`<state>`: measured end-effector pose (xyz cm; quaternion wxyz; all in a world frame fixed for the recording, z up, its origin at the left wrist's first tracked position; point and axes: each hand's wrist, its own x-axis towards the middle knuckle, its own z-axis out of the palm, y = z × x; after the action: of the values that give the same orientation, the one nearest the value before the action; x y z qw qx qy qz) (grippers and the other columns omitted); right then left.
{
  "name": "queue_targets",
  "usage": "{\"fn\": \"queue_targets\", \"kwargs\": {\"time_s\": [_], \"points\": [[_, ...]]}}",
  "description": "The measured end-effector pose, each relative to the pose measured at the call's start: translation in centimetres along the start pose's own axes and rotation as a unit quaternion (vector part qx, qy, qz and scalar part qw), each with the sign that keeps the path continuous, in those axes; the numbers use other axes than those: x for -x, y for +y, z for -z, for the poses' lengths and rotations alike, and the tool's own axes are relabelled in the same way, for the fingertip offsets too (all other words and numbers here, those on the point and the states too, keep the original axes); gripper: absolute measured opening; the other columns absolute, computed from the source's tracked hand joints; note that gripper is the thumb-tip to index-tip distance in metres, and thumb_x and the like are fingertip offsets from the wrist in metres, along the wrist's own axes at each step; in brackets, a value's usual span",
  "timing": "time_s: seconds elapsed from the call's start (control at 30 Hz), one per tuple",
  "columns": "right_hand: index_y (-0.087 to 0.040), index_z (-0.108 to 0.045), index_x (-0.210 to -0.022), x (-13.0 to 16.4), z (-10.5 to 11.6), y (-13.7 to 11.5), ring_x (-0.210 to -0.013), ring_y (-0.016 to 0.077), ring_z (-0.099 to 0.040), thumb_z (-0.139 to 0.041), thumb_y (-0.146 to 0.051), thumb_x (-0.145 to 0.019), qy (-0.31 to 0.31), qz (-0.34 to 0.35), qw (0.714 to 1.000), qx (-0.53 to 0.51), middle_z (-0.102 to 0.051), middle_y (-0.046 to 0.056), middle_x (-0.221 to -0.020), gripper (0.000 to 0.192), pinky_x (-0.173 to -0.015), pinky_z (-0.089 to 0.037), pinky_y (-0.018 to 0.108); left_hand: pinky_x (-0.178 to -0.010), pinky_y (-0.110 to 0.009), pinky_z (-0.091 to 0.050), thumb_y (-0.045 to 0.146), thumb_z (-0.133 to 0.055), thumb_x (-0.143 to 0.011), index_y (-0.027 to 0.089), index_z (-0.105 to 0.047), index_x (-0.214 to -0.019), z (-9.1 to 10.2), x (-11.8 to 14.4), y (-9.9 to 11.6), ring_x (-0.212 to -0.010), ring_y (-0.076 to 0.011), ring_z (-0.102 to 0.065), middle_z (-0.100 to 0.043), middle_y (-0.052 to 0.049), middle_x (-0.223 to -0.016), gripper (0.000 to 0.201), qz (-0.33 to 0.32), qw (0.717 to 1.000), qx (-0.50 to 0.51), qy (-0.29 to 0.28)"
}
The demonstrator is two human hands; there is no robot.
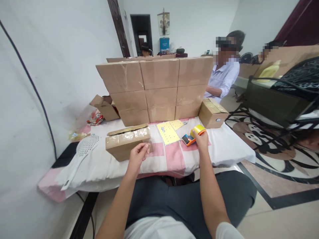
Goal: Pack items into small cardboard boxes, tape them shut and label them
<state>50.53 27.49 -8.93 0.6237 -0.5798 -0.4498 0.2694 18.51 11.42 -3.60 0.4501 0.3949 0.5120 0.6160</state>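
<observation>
Head view, left to right from the small taped box (127,142) on the pink-and-white cloth (171,159). Left of the box, a white slotted scoop (83,149) and an open carton (106,107). At the box's near right corner, left hand (137,156), fingers curled and pinching the edge or a strip of tape there; hard to tell which. Behind the box, a wall of stacked cartons (159,89). Right of the box, yellow perforated sheets (168,132), then right hand (201,141) closed around an orange tape dispenser (193,136) with yellow roll. Farther right, another sealed box (213,113) and a seated person's sleeve (224,79). Likely light, stiff cardboard, slick where taped; best gripped by opposite side walls.
</observation>
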Motion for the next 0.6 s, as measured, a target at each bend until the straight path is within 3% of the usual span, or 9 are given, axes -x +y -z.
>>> {"fn": "queue_targets", "kwargs": {"time_s": [0.13, 0.2, 0.23, 0.3, 0.37, 0.4, 0.5, 0.6], "points": [[-0.019, -0.058, -0.093, 1.2, 2.0, -2.4, -0.081, 0.0256, -0.063, -0.078, -0.055, -0.065, 0.076, -0.063, 0.986, 0.136, -0.064, 0.004, -0.078, 0.05, -0.076, -0.053, 0.039, -0.043, -0.019, -0.031, 0.054, -0.079, -0.078, 0.016, -0.075, -0.097, 2.2, 0.3, 0.7, -0.046, -0.0056, -0.04, -0.063, 0.0, -0.066, 0.043, -0.053, 0.998, -0.027, -0.003], [-0.019, -0.057, -0.1, 3.4, 2.0, -3.9, -0.075, 0.0217, -0.057, -0.073, -0.057, -0.069, 0.104, -0.04, 0.985, 0.133, -0.058, 0.001, -0.078, 0.052, -0.074, -0.05, 0.037, -0.043, -0.02, -0.034, 0.05, -0.076, -0.082, 0.017, -0.074, -0.106, 3.4, 0.4, 1.0, -0.047, -0.0068, -0.044, -0.069, -0.002, -0.073, 0.041, -0.08, 0.995, -0.061, -0.022], [-0.019, -0.056, -0.102, 5.0, 1.6, -4.8, -0.073, 0.0199, -0.055, -0.07, -0.058, -0.072, 0.088, -0.015, 0.99, 0.111, -0.056, 0.0, -0.078, 0.051, -0.073, -0.049, 0.036, -0.043, -0.02, -0.035, 0.048, -0.074, -0.084, 0.018, -0.074, -0.111, 3.9, 0.5, 1.2, -0.049, -0.0077, -0.048, -0.072, -0.002, -0.077, 0.04, -0.091, 0.992, -0.08, -0.034], [-0.021, -0.058, -0.096, 8.7, 0.1, -7.1, -0.071, 0.0176, -0.053, -0.067, -0.061, -0.077, -0.041, 0.032, 0.998, 0.039, -0.055, -0.001, -0.076, 0.046, -0.07, -0.047, 0.033, -0.049, -0.021, -0.043, 0.044, -0.07, -0.088, 0.019, -0.073, -0.115, 4.8, 0.9, 1.5, -0.056, -0.0112, -0.059, -0.075, -0.004, -0.082, 0.037, -0.115, 0.986, -0.111, -0.053], [-0.021, -0.065, -0.092, 12.6, -2.1, -9.9, -0.07, 0.0162, -0.051, -0.067, -0.058, -0.083, -0.212, 0.088, 0.973, 0.01, -0.053, 0.0, -0.076, 0.039, -0.067, -0.044, 0.031, -0.061, -0.024, -0.053, 0.04, -0.067, -0.091, 0.019, -0.074, -0.116, 5.4, 1.3, 1.6, -0.071, -0.0163, -0.071, -0.077, -0.005, -0.086, 0.033, -0.146, 0.979, -0.13, -0.056], [-0.02, -0.069, -0.094, 14.2, -3.2, -11.5, -0.067, 0.0149, -0.048, -0.068, -0.055, -0.085, -0.267, 0.115, 0.957, 0.01, -0.049, -0.002, -0.074, 0.036, -0.064, -0.041, 0.03, -0.067, -0.025, -0.056, 0.039, -0.066, -0.092, 0.019, -0.074, -0.115, 5.5, 1.5, 1.6, -0.078, -0.0182, -0.074, -0.078, -0.006, -0.09, 0.032, -0.165, 0.975, -0.137, -0.051], [-0.021, -0.074, -0.098, 17.6, -6.4, -16.2, -0.065, 0.0129, -0.044, -0.074, -0.046, -0.086, -0.356, 0.199, 0.912, 0.043, -0.048, -0.003, -0.073, 0.028, -0.062, -0.036, 0.028, -0.068, -0.026, -0.056, 0.036, -0.066, -0.092, 0.019, -0.074, -0.115, 5.7, 2.3, 1.4, -0.079, -0.0182, -0.075, -0.079, -0.009, -0.105, 0.029, -0.218, 0.962, -0.158, -0.045], [-0.019, -0.073, -0.091, 18.9, -8.5, -19.4, -0.066, 0.012, -0.046, -0.073, -0.037, -0.09, -0.411, 0.266, 0.868, 0.085, -0.059, -0.001, -0.076, 0.018, -0.063, -0.036, 0.028, -0.062, -0.025, -0.051, 0.032, -0.066, -0.093, 0.019, -0.074, -0.115, 5.8, 2.9, 1.2, -0.07, -0.0148, -0.07, -0.08, -0.007, -0.097, 0.027, -0.249, 0.954, -0.153, -0.067]]}}
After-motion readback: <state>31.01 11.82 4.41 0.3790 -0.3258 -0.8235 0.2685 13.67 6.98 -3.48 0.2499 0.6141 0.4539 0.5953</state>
